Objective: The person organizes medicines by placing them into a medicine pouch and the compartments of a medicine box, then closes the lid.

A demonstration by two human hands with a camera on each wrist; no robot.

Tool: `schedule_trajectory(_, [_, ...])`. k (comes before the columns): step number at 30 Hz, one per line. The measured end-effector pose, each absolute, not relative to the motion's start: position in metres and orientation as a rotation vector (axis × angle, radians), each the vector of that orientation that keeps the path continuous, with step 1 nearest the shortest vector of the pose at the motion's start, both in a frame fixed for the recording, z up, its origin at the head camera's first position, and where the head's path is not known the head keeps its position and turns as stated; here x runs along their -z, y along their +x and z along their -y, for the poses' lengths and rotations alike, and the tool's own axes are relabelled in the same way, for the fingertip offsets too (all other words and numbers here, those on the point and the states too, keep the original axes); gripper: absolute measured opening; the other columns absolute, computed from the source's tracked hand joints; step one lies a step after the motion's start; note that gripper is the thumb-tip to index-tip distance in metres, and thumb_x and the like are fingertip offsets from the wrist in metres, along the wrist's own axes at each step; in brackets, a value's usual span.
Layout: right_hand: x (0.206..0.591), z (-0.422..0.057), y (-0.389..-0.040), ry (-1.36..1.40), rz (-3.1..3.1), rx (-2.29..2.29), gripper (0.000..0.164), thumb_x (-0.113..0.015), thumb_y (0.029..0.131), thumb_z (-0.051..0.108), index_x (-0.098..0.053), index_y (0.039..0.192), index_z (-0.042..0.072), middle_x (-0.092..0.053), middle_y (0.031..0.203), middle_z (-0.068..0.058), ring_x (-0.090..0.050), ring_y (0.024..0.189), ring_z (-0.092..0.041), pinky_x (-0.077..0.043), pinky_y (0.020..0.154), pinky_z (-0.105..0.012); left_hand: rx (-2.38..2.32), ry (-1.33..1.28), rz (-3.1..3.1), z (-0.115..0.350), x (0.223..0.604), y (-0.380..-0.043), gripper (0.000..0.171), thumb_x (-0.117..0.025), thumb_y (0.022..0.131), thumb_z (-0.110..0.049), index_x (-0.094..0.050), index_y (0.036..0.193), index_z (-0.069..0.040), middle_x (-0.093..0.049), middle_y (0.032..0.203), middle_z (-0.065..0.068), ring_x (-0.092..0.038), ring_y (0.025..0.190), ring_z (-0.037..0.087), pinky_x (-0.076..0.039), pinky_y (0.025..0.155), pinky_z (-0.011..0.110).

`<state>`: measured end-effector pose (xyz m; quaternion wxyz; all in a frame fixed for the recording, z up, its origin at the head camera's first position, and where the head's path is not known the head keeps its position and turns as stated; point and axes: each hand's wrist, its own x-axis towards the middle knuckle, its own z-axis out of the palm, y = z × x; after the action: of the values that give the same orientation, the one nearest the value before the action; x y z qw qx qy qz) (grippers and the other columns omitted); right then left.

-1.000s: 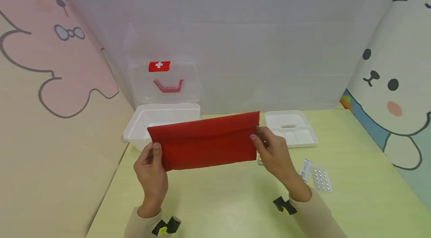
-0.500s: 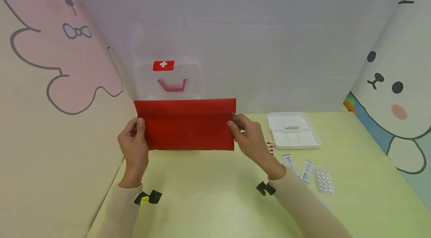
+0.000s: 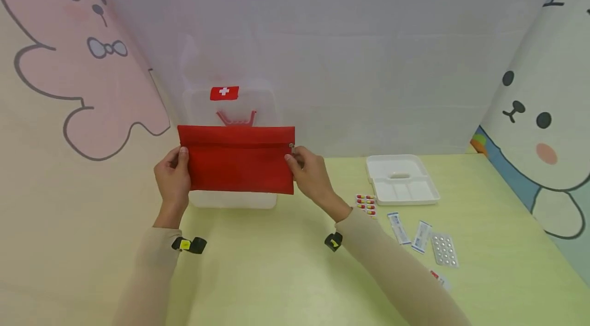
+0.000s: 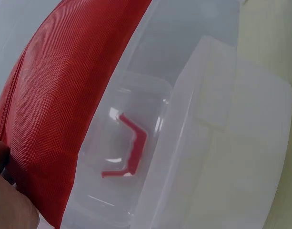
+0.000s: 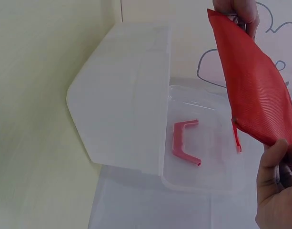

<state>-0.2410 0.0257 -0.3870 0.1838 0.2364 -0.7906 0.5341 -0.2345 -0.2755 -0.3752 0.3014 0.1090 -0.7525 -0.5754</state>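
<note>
A red zippered pouch [image 3: 237, 167] is held up by both hands in front of the open white first-aid box [image 3: 232, 200], hiding most of it in the head view. My left hand [image 3: 172, 177] pinches the pouch's left edge, thumb on the near face. At the opposite edge, my right hand [image 3: 313, 172] grips it between thumb and fingers, close by the metal zipper pull [image 3: 292, 147]. The right wrist view shows the pouch [image 5: 255, 86] bulging a little above the box [image 5: 122, 100]. Behind it stands the box's clear lid [image 4: 107, 191] with its pink handle [image 4: 136, 148].
A white divided tray [image 3: 403, 192] lies at the back right of the table. In front of it are a red-and-yellow capsule blister [image 3: 366, 204], two white sachets [image 3: 399, 228], a silver tablet blister [image 3: 444, 250] and a small red-and-white packet [image 3: 440, 280] beside the right sleeve.
Both hands have carried the pouch left and away from me, from over the table's middle to in front of the box. It now hangs nearly level instead of tilted.
</note>
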Motion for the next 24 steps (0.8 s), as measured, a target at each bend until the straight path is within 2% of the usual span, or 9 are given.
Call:
schedule_trajectory(7, [0.392,-0.006,-0.259,0.576,2.310,-1.494,0.010,-0.054,0.093,0.018,-0.055,0.090,0.009,-0.062,0.070,0.001,-0.050,0.055,-0.011,-0.045,0.049,-0.027,1.461,0.343,2.119,0.293,0.383,-0.262,0.032,-0.052,0.092,-0.036,-0.065,0.113,-0.015,-0.061,0.099,0.003,-0.052,0.087,0.016,-0.044,0.072,0.025])
schedule_trajectory(16, [0.397,0.018,-0.278,0.463,2.449,-1.460,0.013,-0.053,0.093,0.020,-0.058,0.093,0.008,-0.060,0.071,0.001,-0.050,0.056,-0.012,-0.044,0.048,-0.025,1.432,0.442,2.232,0.312,0.397,-0.279,0.041,-0.046,0.094,-0.039,-0.060,0.122,-0.012,-0.057,0.116,0.009,-0.048,0.101,0.019,-0.042,0.091,0.037])
schedule_trajectory(24, [0.407,0.033,-0.286,0.365,2.578,-1.476,0.012,-0.052,0.094,0.024,-0.054,0.089,0.013,-0.056,0.067,0.001,-0.051,0.051,-0.012,-0.046,0.044,-0.025,1.442,0.503,2.296,0.327,0.410,-0.289,0.045,-0.042,0.095,-0.040,-0.055,0.127,-0.011,-0.053,0.124,0.011,-0.047,0.105,0.022,-0.041,0.094,0.041])
